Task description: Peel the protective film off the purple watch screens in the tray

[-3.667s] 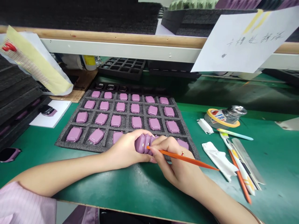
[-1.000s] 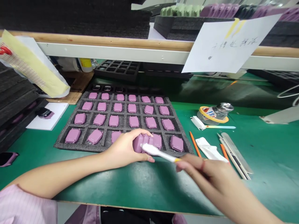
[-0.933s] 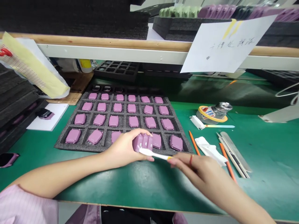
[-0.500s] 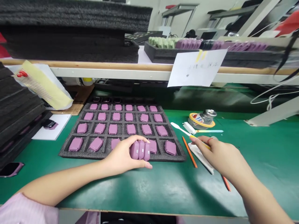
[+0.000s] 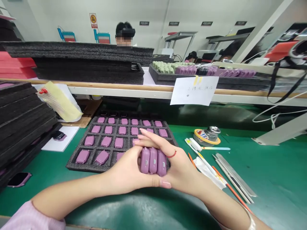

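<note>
Three purple watch cases [image 5: 153, 162], side by side with their slotted edges facing me, are held above the near edge of the foam tray. My left hand [image 5: 124, 169] is closed around them from the left, thumb below and fingers above. Against their right side presses my right hand [image 5: 183, 166], its fingers reaching over the top of the group. The black foam tray [image 5: 72, 166] has rows of compartments with a purple watch case in each one I can see; my hands hide part of it. A white-and-yellow toothbrush [image 5: 192, 147] lies on the green bench to the right.
Near the toothbrush lie a white wipe [image 5: 208, 171], an orange stick [image 5: 236, 191], metal strips [image 5: 233, 175] and a tape roll [image 5: 206, 137] with a metal-topped bottle. Foam trays [image 5: 21, 118] are stacked at left. A shelf [image 5: 120, 91] spans the back; a person [image 5: 125, 33] is beyond it.
My right hand has let go of the toothbrush on the bench and moved left onto the watch cases. My left hand still holds them, slightly further right. The view has tilted up.
</note>
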Tool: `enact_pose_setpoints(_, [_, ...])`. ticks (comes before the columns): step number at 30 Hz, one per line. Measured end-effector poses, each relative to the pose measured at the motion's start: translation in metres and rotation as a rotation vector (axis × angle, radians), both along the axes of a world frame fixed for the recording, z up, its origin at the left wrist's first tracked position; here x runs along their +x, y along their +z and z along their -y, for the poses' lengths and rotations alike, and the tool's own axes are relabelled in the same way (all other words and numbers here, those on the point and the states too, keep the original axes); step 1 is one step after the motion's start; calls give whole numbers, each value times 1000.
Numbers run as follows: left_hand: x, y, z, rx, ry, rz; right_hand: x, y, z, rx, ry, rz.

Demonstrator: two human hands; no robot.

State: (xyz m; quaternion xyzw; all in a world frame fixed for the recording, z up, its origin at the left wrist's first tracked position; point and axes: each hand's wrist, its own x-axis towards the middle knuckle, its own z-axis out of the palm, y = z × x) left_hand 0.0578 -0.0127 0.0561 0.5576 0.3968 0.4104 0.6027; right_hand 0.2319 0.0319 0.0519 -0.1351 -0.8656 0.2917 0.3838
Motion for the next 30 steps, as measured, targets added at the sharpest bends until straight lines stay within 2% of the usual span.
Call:
enact_pose_setpoints(3, [-5,5,1,61,-44,104,-17,2,-8,-44,77,-91])
enact_pose_setpoints(6, [-12,10,0,43,-72,170,-22,0,-12,5,57,-130])
enact_pose_setpoints(9, [-15,12,-2,6,-64,129,-21,-2,-12,-7,32,-143])
enact_pose_setpoints(15, [-11,9,-2,-81,-157,214,-14,-4,-12,-140,68,-156])
enact_pose_setpoints(30, [-16,4,-2,-94,-220,167,-14,-7,-15,-172,112,-230])
